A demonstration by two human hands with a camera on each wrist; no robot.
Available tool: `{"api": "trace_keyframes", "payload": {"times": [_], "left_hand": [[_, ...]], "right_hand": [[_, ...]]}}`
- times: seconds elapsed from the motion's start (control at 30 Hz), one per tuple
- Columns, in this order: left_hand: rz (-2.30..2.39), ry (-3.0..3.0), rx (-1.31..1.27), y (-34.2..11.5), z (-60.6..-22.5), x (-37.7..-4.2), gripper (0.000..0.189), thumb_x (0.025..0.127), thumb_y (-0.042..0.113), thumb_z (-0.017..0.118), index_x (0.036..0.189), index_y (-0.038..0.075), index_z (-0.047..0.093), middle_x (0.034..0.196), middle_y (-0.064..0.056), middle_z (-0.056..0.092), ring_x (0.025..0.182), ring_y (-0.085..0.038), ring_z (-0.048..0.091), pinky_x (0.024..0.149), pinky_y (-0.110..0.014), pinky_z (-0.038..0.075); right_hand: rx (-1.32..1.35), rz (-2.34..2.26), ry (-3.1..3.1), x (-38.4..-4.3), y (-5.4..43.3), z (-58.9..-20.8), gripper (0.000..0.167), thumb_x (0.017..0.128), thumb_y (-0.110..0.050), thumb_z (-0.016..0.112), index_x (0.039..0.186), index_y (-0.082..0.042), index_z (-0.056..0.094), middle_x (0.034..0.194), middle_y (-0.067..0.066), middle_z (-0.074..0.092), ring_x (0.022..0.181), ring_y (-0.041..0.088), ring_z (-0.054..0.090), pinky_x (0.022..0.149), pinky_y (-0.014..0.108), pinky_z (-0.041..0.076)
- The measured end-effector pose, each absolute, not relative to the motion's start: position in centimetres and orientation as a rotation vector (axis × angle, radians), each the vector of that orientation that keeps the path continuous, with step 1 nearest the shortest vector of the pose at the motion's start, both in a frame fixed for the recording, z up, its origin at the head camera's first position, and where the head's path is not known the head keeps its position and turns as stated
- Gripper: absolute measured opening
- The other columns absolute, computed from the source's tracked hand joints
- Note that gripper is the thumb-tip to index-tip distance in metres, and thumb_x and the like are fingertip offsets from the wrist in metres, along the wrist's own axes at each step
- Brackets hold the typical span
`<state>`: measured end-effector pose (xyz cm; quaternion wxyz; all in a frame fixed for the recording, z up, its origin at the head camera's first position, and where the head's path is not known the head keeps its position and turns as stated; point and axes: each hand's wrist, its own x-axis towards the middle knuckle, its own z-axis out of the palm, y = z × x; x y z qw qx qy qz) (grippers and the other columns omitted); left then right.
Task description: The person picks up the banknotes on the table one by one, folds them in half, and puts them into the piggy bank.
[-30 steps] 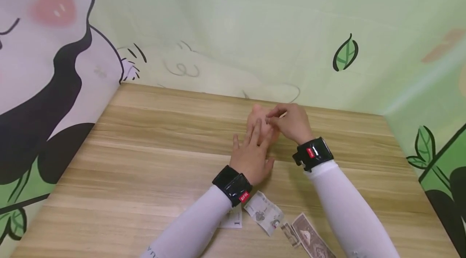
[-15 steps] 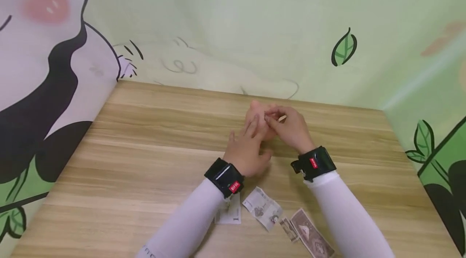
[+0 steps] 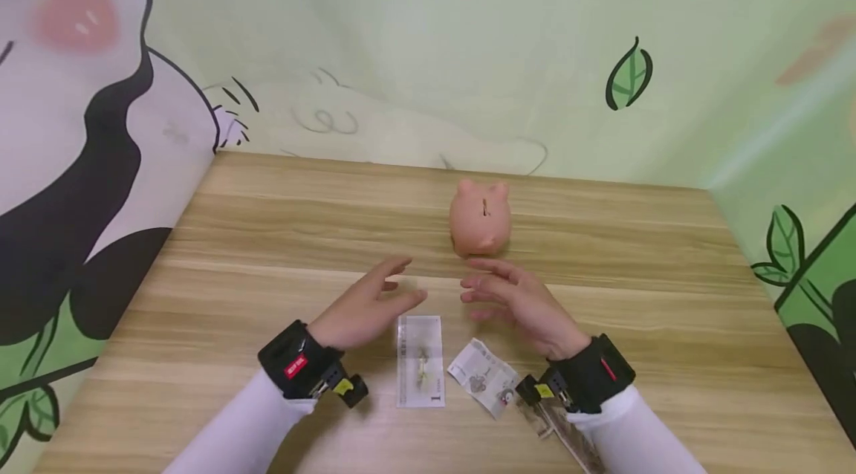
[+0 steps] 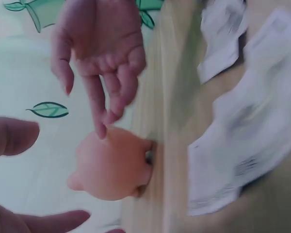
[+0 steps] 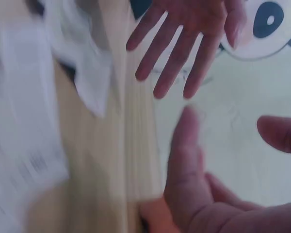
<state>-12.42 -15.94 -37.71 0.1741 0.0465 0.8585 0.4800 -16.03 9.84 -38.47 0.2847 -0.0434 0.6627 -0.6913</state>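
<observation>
A pink piggy bank [image 3: 480,225] stands at the back middle of the table, its narrow dark slot facing up. My left hand [image 3: 366,304] hovers over the table with relaxed fingers, left of a grey-white one-unit banknote [image 3: 420,361]. Across from it, my right hand [image 3: 524,304] floats in front of the piggy bank, fingers loosely spread and holding nothing. A creased second banknote [image 3: 484,377] lies below the right hand. The left wrist view shows the piggy bank [image 4: 114,165] from the side, behind the right hand [image 4: 104,43]; in the right wrist view just a corner of it shows.
Brownish banknotes [image 3: 580,444] lie at the front right, partly covered by the right wrist's strap and camera. A green cartoon-printed backdrop [image 3: 401,50] rises behind the wooden table [image 3: 281,221] and along its sides.
Both hands have come off the piggy bank and drawn back toward the front, the left also swinging left. The right fingers have loosened from their pinch at the slot. The piggy bank and first banknote are uncovered.
</observation>
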Motion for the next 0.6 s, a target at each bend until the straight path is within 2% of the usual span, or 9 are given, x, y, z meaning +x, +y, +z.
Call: {"api": "trace_keyframes", "payload": {"times": [0.1,0.17,0.33,0.43,0.6], "left_hand": [[1.422,2.351,0.067,-17.5,-37.9,-10.6,0.076,0.102,0.048,0.061,0.162,0.013,0.031,0.167,-0.018,0.035,0.148,-0.043,0.042,0.116,-0.063,0.04],[1.468,2.29,0.033,-18.1,-38.0,-9.5,0.077,0.102,0.047,0.06,0.162,0.011,0.03,0.167,-0.02,0.033,0.149,-0.044,0.04,0.117,-0.062,0.04],[1.629,2.115,-0.049,-18.9,-38.6,-7.0,0.076,0.103,0.039,0.059,0.162,0.002,0.027,0.166,-0.026,0.031,0.148,-0.046,0.04,0.113,-0.053,0.048],[1.716,2.012,-0.06,-19.1,-39.0,-5.9,0.075,0.104,0.036,0.057,0.161,-0.003,0.025,0.165,-0.03,0.029,0.149,-0.046,0.039,0.113,-0.051,0.049],[1.834,1.861,-0.076,-19.1,-39.5,-4.8,0.074,0.105,0.033,0.057,0.159,-0.006,0.025,0.164,-0.031,0.028,0.149,-0.045,0.038,0.116,-0.05,0.045]], "right_hand": [[-0.08,-1.875,1.631,-14.4,9.2,-38.9,0.06,0.106,-0.013,0.051,0.158,0.006,0.028,0.152,0.032,0.044,0.123,0.024,0.064,0.105,0.042,0.056],[-0.068,-1.88,1.565,-13.5,9.0,-39.0,0.063,0.107,-0.014,0.051,0.16,0.006,0.024,0.157,0.033,0.038,0.132,0.029,0.059,0.108,0.041,0.053],[-0.058,-1.875,1.47,-11.5,8.9,-39.1,0.066,0.107,-0.017,0.05,0.161,0.005,0.02,0.163,0.033,0.03,0.146,0.039,0.045,0.114,0.043,0.049],[-0.033,-1.89,1.419,-10.4,8.9,-39.2,0.066,0.107,-0.017,0.049,0.161,0.005,0.018,0.165,0.032,0.026,0.149,0.038,0.039,0.116,0.042,0.047],[0.013,-1.913,1.36,-9.2,8.6,-39.5,0.065,0.107,-0.014,0.048,0.161,0.006,0.018,0.166,0.029,0.024,0.15,0.034,0.038,0.117,0.041,0.045]]}}
